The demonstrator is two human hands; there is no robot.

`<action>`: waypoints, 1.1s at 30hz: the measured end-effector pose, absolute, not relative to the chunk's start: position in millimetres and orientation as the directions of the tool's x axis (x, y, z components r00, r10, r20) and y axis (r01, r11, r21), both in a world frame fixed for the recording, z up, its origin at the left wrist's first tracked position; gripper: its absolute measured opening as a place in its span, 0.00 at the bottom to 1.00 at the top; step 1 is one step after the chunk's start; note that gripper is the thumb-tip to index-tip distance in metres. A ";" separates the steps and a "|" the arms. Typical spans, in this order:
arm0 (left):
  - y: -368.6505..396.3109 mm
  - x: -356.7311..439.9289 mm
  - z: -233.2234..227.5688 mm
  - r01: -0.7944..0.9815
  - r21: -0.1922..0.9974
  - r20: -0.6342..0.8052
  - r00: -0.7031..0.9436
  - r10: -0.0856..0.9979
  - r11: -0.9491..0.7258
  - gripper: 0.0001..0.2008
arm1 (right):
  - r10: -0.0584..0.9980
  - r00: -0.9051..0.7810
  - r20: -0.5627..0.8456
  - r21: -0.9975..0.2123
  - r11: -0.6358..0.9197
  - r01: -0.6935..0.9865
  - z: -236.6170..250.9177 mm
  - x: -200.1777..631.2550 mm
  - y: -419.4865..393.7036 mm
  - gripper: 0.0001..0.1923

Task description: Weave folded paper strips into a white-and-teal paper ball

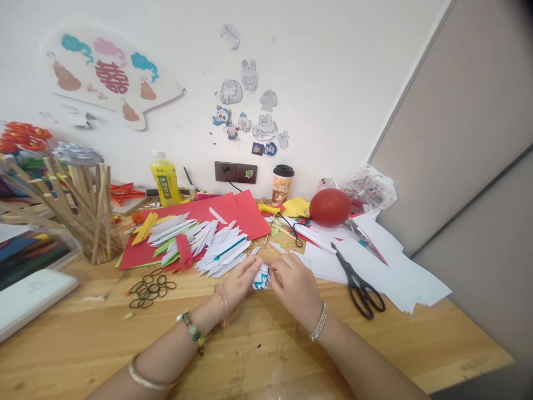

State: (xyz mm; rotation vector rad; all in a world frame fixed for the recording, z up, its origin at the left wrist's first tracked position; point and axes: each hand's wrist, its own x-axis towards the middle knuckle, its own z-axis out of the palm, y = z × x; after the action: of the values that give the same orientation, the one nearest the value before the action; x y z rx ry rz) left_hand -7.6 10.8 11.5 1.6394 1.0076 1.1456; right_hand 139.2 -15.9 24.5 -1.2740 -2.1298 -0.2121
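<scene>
Left hand: the left hand (241, 280) rests low over the table (258, 344), its fingers closed on the left side of a small folded paper piece (261, 276).
Right hand: the right hand (293, 286) holds the same piece from the other side, fingers bent around it; the two hands nearly touch.
Folded paper piece: white with blue-green zigzag edges, held between both hands, just above the table surface.
Behind the hands: a pile of folded white paper units (216, 247) lies on a red paper sheet (225, 214), just beyond the left hand.
Right of the hands: black scissors (358, 280) lie on white paper sheets (391, 261), near the right hand but apart from it.
Left of the hands: a group of dark rubber bands (150, 286) lies on the table, apart from the left hand.
Far behind: a red balloon (330, 206), a paper cup (282, 185) and a yellow bottle (165, 179) stand near the wall.
</scene>
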 end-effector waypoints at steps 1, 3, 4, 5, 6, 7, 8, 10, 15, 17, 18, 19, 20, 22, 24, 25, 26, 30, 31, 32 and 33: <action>10.8 -7.4 12.0 0.132 0.947 0.253 0.260 0.932 -0.294 0.15 | 0.742 -0.311 0.594 -0.200 0.510 0.837 24.0 139.1 -15.8 0.06; 11.0 -7.0 11.6 0.129 0.948 0.249 0.270 0.930 -0.292 0.15 | 0.757 -0.285 0.587 -0.240 0.499 0.832 23.1 139.0 -15.7 0.05; 11.1 -6.9 10.8 0.134 0.949 0.243 0.270 0.932 -0.287 0.15 | 0.763 -0.283 0.581 -0.254 0.501 0.827 23.0 139.1 -15.7 0.05; 11.3 -6.9 9.9 0.142 0.951 0.232 0.266 0.935 -0.276 0.15 | 0.766 -0.291 0.574 -0.262 0.508 0.820 23.3 139.2 -15.7 0.05; 11.6 -7.1 8.9 0.153 0.953 0.216 0.258 0.942 -0.261 0.15 | 0.765 -0.308 0.566 -0.263 0.522 0.812 23.9 139.5 -15.8 0.06; 11.9 -7.3 7.9 0.165 0.956 0.196 0.245 0.949 -0.241 0.15 | 0.761 -0.330 0.559 -0.261 0.539 0.801 24.7 139.9 -15.7 0.06; 12.2 -7.6 7.1 0.175 0.960 0.176 0.230 0.957 -0.219 0.15 | 0.755 -0.350 0.554 -0.263 0.558 0.787 25.7 140.4 -15.6 0.07; 13.0 -8.2 5.9 0.180 0.968 0.137 0.209 0.968 -0.176 0.16 | 0.752 -0.365 0.548 -0.301 0.585 0.753 27.6 141.7 -14.6 0.08; 14.2 -8.8 6.8 0.133 0.980 0.116 0.209 0.971 -0.146 0.18 | 0.821 -0.265 0.506 -0.543 0.542 0.641 26.3 144.0 -9.4 0.06; 13.7 -8.5 8.2 0.105 0.981 0.140 0.220 0.965 -0.166 0.17 | 0.838 -0.214 0.502 -0.585 0.511 0.630 23.9 143.1 -8.8 0.05; 13.3 -8.3 9.0 0.095 0.980 0.152 0.229 0.962 -0.177 0.17 | 0.837 -0.189 0.513 -0.578 0.500 0.645 22.8 142.2 -9.2 0.05; 12.8 -8.1 9.6 0.089 0.978 0.163 0.240 0.957 -0.189 0.16 | 0.829 -0.170 0.532 -0.553 0.493 0.672 22.0 141.2 -10.1 0.05; 12.2 -7.9 10.2 0.086 0.976 0.173 0.250 0.952 -0.200 0.16 | 0.815 -0.160 0.557 -0.515 0.490 0.704 21.6 140.0 -11.1 0.05; 11.2 -7.5 11.1 0.085 0.973 0.187 0.259 0.948 -0.216 0.15 | 0.781 -0.167 0.602 -0.438 0.498 0.748 21.8 138.0 -13.5 0.07; 10.5 -7.2 11.6 0.084 0.971 0.199 0.246 0.949 -0.225 0.14 | 0.760 -0.187 0.622 -0.408 0.518 0.752 23.0 136.9 -15.1 0.08; 10.3 -7.1 11.8 0.077 0.970 0.206 0.237 0.950 -0.230 0.13 | 0.761 -0.192 0.620 -0.414 0.525 0.743 23.8 136.8 -15.5 0.08; 10.3 -7.1 11.9 0.066 0.970 0.214 0.231 0.949 -0.235 0.13 | 0.768 -0.191 0.611 -0.432 0.527 0.732 24.7 137.1 -15.5 0.07; 10.5 -8.3 11.2 -0.005 0.976 0.211 0.268 0.940 -0.217 0.12 | 0.833 -0.176 0.525 -0.569 0.497 0.656 26.7 139.0 -13.8 0.06; 10.4 -8.7 10.8 -0.027 0.979 0.199 0.286 0.937 -0.200 0.12 | 0.845 -0.173 0.506 -0.600 0.489 0.633 26.7 139.2 -13.2 0.06; 10.3 -9.1 10.3 -0.050 0.983 0.186 0.305 0.934 -0.179 0.13 | 0.853 -0.169 0.493 -0.625 0.483 0.614 26.6 139.1 -12.8 0.06; 10.2 -9.4 9.8 -0.074 0.985 0.172 0.326 0.930 -0.156 0.13 | 0.858 -0.163 0.486 -0.641 0.477 0.601 26.3 138.9 -12.5 0.06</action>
State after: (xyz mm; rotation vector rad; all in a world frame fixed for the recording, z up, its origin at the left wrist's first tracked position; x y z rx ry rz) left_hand -9.4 10.2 9.8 1.4347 0.8390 1.0924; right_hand 138.9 -12.5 26.3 -1.2211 -1.8699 0.3795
